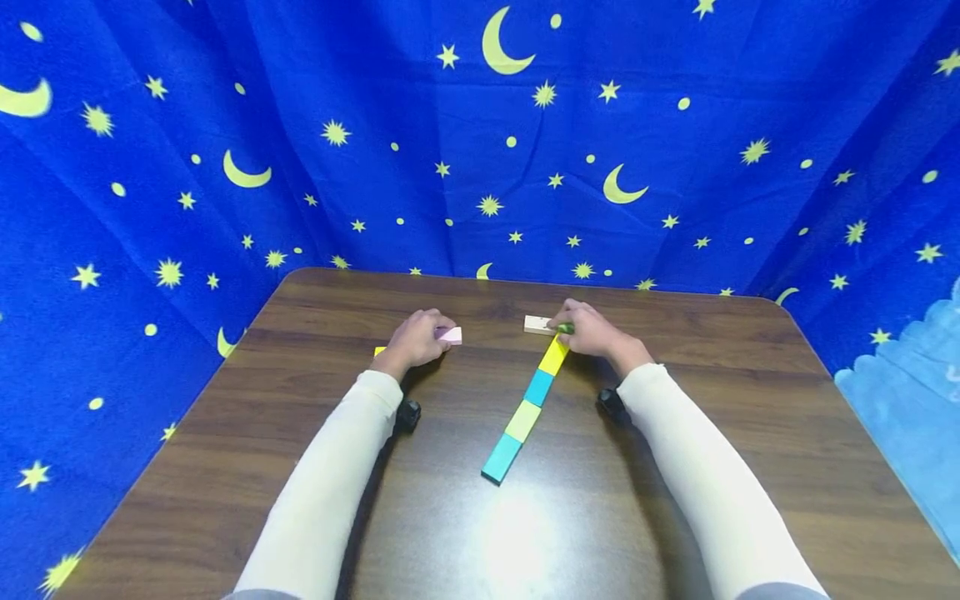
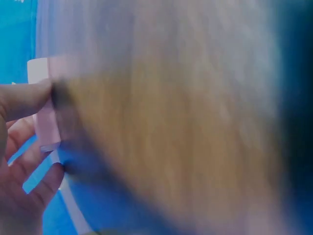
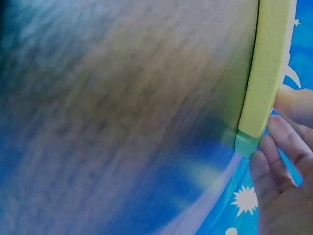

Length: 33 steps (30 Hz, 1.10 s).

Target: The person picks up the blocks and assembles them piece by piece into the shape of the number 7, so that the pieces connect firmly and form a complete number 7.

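My left hand [image 1: 420, 339] pinches a pink block [image 1: 450, 335] near the far left part of the table. In the left wrist view the thumb lies across this pink block [image 2: 47, 122], with fingers behind it. My right hand [image 1: 592, 330] holds a small green block [image 1: 566, 328], partly covered by the fingers, at the far end of a slanting row. The row runs toward me: a yellow block [image 1: 554, 357], a blue one [image 1: 538, 388], a pale yellow-green one [image 1: 522, 421] and a teal one [image 1: 501, 457]. A whitish block [image 1: 537, 325] lies left of the right fingertips.
Another yellow block [image 1: 379, 351] shows partly behind the left wrist. The brown wooden table [image 1: 712, 433] ends at a blue curtain [image 1: 420, 133] with moons and stars. Black wrist cameras [image 1: 407, 415] hang under both forearms.
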### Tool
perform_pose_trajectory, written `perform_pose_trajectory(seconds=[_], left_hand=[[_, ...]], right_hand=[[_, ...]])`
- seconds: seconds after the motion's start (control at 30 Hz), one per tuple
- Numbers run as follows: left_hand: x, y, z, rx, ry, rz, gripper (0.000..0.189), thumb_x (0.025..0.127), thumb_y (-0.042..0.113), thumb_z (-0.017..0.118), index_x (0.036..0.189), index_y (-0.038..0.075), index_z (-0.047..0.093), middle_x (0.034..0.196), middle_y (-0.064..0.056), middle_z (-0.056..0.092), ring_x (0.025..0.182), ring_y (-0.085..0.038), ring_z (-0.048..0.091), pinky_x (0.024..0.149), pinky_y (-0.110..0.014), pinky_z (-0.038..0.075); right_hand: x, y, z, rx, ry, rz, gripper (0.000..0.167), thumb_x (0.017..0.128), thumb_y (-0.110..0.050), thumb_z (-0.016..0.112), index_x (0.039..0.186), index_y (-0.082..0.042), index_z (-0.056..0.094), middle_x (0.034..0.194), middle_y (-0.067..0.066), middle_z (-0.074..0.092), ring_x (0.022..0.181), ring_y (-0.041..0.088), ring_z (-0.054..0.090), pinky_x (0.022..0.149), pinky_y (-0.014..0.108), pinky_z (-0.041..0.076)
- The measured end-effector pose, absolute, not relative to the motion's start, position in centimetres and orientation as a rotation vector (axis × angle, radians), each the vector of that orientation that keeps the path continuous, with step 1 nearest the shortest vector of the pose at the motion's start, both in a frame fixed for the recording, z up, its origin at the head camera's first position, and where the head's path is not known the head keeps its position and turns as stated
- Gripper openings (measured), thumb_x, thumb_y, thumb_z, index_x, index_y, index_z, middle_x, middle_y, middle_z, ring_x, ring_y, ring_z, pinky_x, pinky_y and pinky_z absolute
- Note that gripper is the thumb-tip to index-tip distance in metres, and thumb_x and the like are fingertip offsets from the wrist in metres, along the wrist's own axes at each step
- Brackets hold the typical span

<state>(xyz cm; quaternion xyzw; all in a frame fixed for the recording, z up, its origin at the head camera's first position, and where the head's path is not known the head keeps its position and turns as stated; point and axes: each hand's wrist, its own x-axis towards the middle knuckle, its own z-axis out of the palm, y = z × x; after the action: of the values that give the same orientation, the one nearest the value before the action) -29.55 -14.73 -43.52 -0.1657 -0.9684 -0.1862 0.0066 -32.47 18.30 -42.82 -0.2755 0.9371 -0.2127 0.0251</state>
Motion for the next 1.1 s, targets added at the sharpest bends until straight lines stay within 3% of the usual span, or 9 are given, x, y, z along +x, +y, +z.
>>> perform_pose_trajectory(seconds=[0.23, 0.53, 0.77, 1.1], left_hand=[[-30.8, -13.5, -44.3, -0.408, -3.047, -0.666, 0.036, 0.087, 0.017, 0.068, 0.123, 0.013, 0.07, 0.124, -0.007, 0.068, 0.119, -0.031, 0.059, 0.101, -0.045, 0.048], [-31.3, -12.1, -44.8, -0.368, -2.962, -0.799, 0.035, 0.085, 0.019, 0.074, 0.12, 0.016, 0.072, 0.125, -0.005, 0.071, 0.119, -0.032, 0.06, 0.099, -0.047, 0.049], [-31.6, -10.9, -44.7, -0.336, -3.007, -0.887, 0.035, 0.088, 0.021, 0.073, 0.123, 0.018, 0.071, 0.132, -0.005, 0.067, 0.123, -0.03, 0.055, 0.106, -0.045, 0.044], [-32.1, -9.9, -44.7, -0.291, -3.009, -0.939, 0.036, 0.089, 0.023, 0.073, 0.125, 0.021, 0.071, 0.132, -0.001, 0.067, 0.124, -0.027, 0.052, 0.107, -0.043, 0.041]], right_hand=[[-32.4, 18.4, -42.6, -0.789, 2.862, -0.658, 0.032, 0.089, -0.006, 0.065, 0.12, -0.001, 0.07, 0.107, 0.014, 0.056, 0.107, 0.033, 0.051, 0.096, 0.049, 0.045], [-32.3, 18.4, -42.7, -0.767, 2.853, -0.688, 0.031, 0.09, -0.005, 0.063, 0.12, -0.001, 0.07, 0.11, 0.015, 0.057, 0.11, 0.034, 0.05, 0.099, 0.05, 0.044], [-32.2, 18.6, -42.6, -0.769, 2.856, -0.692, 0.031, 0.089, -0.004, 0.064, 0.12, 0.0, 0.07, 0.111, 0.016, 0.057, 0.112, 0.036, 0.051, 0.101, 0.051, 0.044], [-32.3, 18.3, -42.5, -0.767, 2.845, -0.696, 0.032, 0.089, -0.004, 0.063, 0.121, -0.001, 0.07, 0.11, 0.016, 0.057, 0.107, 0.033, 0.051, 0.095, 0.048, 0.045]])
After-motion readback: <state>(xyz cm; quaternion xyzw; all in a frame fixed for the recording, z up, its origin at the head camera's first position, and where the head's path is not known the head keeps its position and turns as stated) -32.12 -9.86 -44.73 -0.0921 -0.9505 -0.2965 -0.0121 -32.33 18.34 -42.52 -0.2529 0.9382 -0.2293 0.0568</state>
